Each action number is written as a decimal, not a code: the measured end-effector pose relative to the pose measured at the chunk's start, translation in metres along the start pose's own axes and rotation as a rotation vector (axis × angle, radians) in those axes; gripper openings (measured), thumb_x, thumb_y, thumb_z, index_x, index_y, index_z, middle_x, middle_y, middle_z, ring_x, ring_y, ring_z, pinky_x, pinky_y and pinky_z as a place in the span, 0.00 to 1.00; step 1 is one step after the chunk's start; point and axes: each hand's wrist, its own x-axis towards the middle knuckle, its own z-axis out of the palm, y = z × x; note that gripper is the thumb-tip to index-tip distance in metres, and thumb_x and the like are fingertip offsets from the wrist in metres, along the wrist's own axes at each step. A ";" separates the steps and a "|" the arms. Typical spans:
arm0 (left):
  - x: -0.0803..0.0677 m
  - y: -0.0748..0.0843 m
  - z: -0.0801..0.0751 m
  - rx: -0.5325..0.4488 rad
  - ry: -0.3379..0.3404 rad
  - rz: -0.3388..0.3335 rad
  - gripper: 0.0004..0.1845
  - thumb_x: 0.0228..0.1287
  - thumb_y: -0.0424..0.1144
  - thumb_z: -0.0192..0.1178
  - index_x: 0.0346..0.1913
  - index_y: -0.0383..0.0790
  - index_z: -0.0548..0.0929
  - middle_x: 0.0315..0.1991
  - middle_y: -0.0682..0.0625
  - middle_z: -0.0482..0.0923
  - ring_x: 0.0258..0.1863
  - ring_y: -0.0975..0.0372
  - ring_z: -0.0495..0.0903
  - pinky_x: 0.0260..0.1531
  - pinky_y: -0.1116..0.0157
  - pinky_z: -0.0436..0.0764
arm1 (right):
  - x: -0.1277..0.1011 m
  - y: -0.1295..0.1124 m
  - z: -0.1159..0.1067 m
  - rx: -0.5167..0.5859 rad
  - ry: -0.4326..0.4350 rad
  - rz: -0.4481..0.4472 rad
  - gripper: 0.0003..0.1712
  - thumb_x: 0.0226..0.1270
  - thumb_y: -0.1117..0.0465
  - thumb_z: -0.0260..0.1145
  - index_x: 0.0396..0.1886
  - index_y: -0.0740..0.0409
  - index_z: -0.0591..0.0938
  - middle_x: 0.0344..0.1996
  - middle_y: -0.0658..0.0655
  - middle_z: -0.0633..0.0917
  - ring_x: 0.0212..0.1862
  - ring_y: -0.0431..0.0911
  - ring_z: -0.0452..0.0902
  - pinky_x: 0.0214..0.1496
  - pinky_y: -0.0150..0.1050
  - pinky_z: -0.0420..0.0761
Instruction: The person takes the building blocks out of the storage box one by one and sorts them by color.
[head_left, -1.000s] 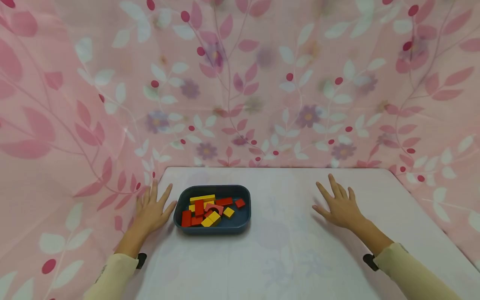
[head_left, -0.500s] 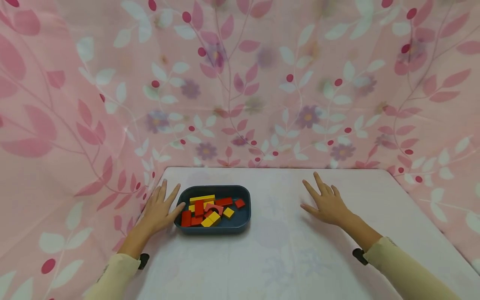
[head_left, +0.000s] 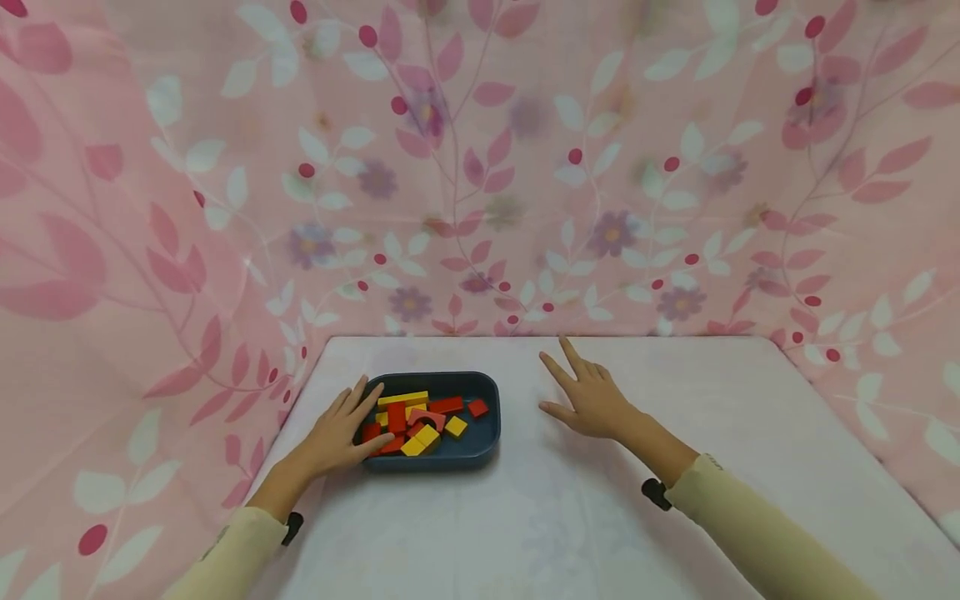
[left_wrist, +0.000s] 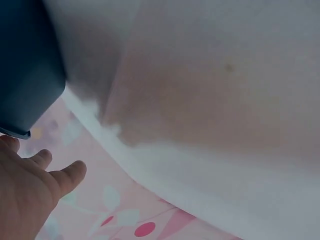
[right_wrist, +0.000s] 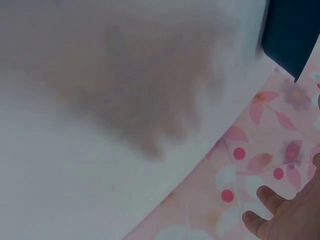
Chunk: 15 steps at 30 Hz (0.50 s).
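The left hand (head_left: 341,433) lay nearest, fingers straight and spread, resting over the left rim of the dark blue tray (head_left: 487,433), fingertips above the red and yellow blocks (head_left: 420,421) inside. The tray sat on the white bench (head_left: 570,517), its long axis running left to right between the hands. The right hand (head_left: 592,400), also spread flat and holding nothing, lay just right of the tray, apart from it.
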 end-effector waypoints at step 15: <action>0.011 0.003 -0.005 -0.054 -0.034 0.045 0.55 0.53 0.71 0.62 0.79 0.55 0.50 0.81 0.42 0.37 0.76 0.38 0.44 0.66 0.28 0.55 | 0.040 -0.056 0.009 0.300 -0.116 -0.017 0.50 0.67 0.36 0.62 0.81 0.39 0.48 0.81 0.53 0.47 0.75 0.61 0.59 0.72 0.64 0.64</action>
